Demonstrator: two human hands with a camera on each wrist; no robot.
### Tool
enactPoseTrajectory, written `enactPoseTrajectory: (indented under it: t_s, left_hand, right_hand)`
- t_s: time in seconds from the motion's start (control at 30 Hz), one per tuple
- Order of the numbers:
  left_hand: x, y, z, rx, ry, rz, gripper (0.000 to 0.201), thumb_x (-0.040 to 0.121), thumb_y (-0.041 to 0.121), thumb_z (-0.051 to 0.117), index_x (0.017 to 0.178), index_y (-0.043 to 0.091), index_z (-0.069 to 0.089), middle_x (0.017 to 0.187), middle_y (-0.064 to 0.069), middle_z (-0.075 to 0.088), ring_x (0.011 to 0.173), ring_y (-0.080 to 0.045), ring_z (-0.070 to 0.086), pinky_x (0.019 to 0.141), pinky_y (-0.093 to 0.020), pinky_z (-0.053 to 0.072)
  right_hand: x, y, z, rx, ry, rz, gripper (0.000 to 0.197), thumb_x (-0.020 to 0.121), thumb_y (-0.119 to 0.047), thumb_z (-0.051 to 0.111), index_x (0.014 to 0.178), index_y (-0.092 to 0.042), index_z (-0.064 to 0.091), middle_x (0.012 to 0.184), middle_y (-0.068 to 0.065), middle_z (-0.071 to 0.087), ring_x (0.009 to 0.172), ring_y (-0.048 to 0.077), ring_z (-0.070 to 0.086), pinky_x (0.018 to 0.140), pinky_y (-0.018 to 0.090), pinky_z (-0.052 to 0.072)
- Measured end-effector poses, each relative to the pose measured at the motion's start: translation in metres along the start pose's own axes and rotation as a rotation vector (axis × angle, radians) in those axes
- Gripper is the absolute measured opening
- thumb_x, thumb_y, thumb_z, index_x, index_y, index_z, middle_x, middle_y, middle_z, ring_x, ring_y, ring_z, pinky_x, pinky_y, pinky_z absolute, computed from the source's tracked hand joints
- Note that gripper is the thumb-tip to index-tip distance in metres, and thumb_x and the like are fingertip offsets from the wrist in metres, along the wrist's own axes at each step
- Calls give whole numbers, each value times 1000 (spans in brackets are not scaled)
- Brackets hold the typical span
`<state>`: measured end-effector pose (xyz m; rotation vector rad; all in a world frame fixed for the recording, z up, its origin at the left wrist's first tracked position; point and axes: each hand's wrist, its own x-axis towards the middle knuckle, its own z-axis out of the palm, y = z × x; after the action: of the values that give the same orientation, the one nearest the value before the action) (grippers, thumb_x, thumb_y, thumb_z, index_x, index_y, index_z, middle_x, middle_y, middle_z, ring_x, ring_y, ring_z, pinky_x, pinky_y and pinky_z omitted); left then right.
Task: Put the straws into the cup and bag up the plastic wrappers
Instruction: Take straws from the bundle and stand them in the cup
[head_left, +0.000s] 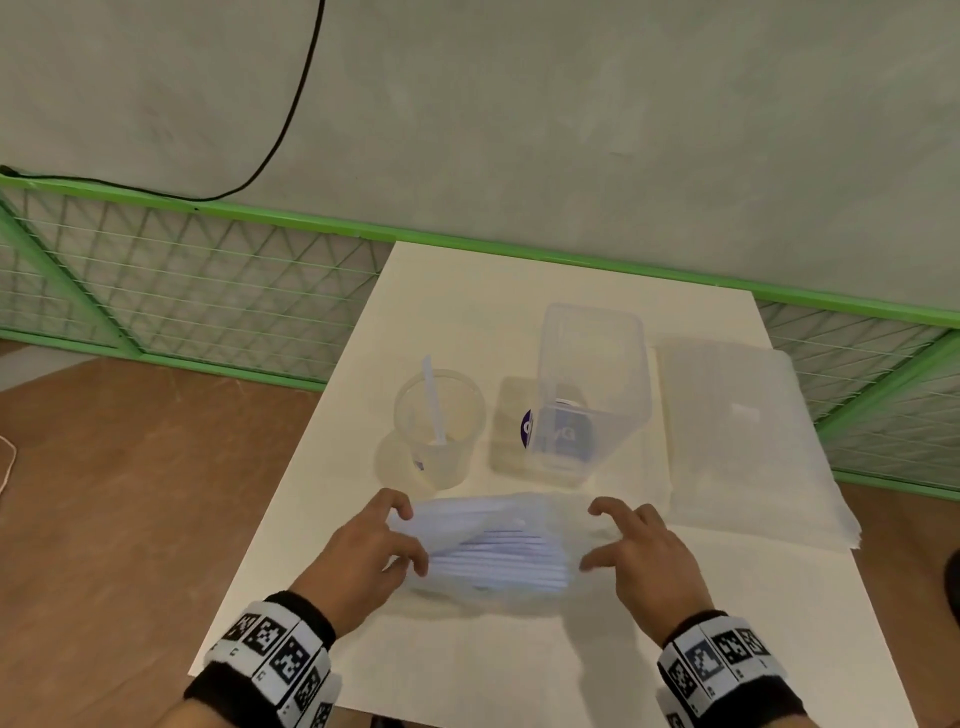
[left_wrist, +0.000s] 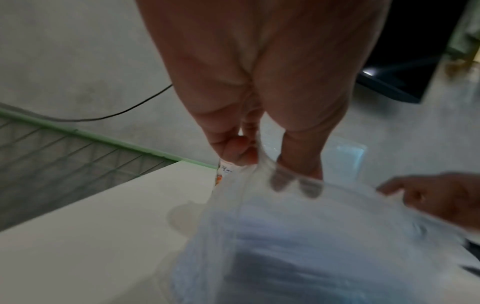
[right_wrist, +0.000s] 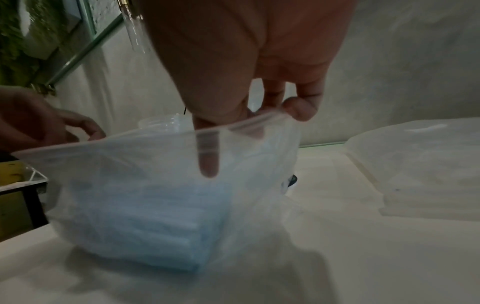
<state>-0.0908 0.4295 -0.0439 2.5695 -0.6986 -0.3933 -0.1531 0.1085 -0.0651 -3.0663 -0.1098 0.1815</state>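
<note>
Centrally, near table's (head_left: 519, 675) front edge: clear bag (head_left: 493, 551) of wrapped straws (head_left: 498, 558). Left hand (head_left: 358, 556) pinches bag's left rim; right hand (head_left: 644, 561) pinches right rim, thumb inside opening. Cup (head_left: 439, 428) behind bag, one straw (head_left: 434, 402) leaning inside. Clear container (head_left: 587, 389) right of cup; plastic sheet stack (head_left: 748, 441) at right edge.

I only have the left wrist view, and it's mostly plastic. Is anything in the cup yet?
Observer: Yes. In the head view one straw stands in the cup.
Operator: Is the right hand gripping the bag?
Observer: The right wrist view shows the right hand pinching the rim of the bag, one finger inside.
Operator: What's beyond the bag?
Observer: A clear tub right of the cup, and a stack of flat bags further right.
</note>
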Motion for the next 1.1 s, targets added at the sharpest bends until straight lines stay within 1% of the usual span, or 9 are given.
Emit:
enactPoseTrajectory:
  t_s: [0.17, 0.27, 0.37, 0.5, 0.63, 0.83, 0.93, 1.03, 1.1]
  left_hand:
    - [7, 14, 4, 273, -36, -99, 33, 60, 12, 84, 82, 34, 75, 94, -2, 50, 58, -8, 33, 48, -17, 35]
    - [15, 21, 13, 317, -90, -298, 68, 84, 6, 56, 142, 36, 36, 116, -7, 36, 67, -16, 40, 63, -25, 46]
    - [19, 26, 14, 271, -125, -409, 94, 83, -2, 48, 149, 44, -1, 114, -5, 30, 68, -16, 46, 64, -26, 44]
    - [22, 23, 22, 295, -120, -448, 100, 78, 3, 52, 148, 45, -6, 133, -8, 27, 105, -23, 44, 87, -30, 43]
    - [26, 12, 32, -57, -211, -523, 102, 76, -6, 45, 145, 53, -3, 157, -15, -6, 137, -38, 27, 106, -42, 40]
    - [30, 1, 38, -542, -133, -415, 96, 74, -11, 35, 131, 63, 13, 123, -5, 49, 104, -28, 57, 90, -35, 51]
    - [32, -3, 39, -630, -106, -381, 94, 80, -8, 38, 133, 67, 17, 132, -3, 51, 106, -27, 58, 96, -36, 49]
    - [31, 4, 34, -614, -107, -362, 95, 80, -10, 39, 137, 63, 16, 132, 9, 49, 101, -15, 58, 82, -16, 46]
    - [30, 12, 35, -582, -97, -309, 97, 77, -12, 41, 142, 56, 18, 145, 15, 39, 125, -12, 49, 96, -13, 40]
  right_hand:
    - [3, -14, -3, 0, 49, 136, 90, 47, 15, 61, 122, -35, 62, 140, 7, 49, 91, 30, 50, 46, 33, 47]
    - [5, -26, 0, 9, -97, 131, 99, 67, 13, 51, 150, -37, 29, 160, 8, 16, 110, 31, 46, 64, 34, 54]
    - [7, -36, -2, -3, -228, 153, 78, 83, -2, 46, 150, -37, 24, 159, 7, 7, 121, 28, 39, 84, 33, 49]
    - [17, -45, 2, -65, -305, 215, 75, 85, -6, 54, 148, -33, 24, 146, 9, 22, 117, 27, 39, 85, 30, 49]
    - [26, -47, 17, 29, -335, 250, 104, 82, 3, 60, 153, -36, -5, 157, 12, 1, 128, 32, 34, 93, 35, 50]
    - [31, -49, 24, 339, -405, 206, 117, 81, 12, 55, 147, -45, -23, 163, 9, 0, 119, 30, 54, 96, 39, 50]
    - [30, -44, 21, 366, -344, 192, 121, 80, 9, 54, 139, -52, -32, 157, 8, 23, 109, 29, 59, 89, 40, 52]
    - [24, -33, 16, 399, -271, 180, 125, 77, 7, 53, 130, -59, -39, 143, -3, 39, 102, 23, 55, 79, 35, 52]
    - [15, -24, 13, 407, -283, 194, 122, 76, 7, 52, 135, -57, -34, 145, -7, 38, 100, 20, 53, 72, 30, 49]
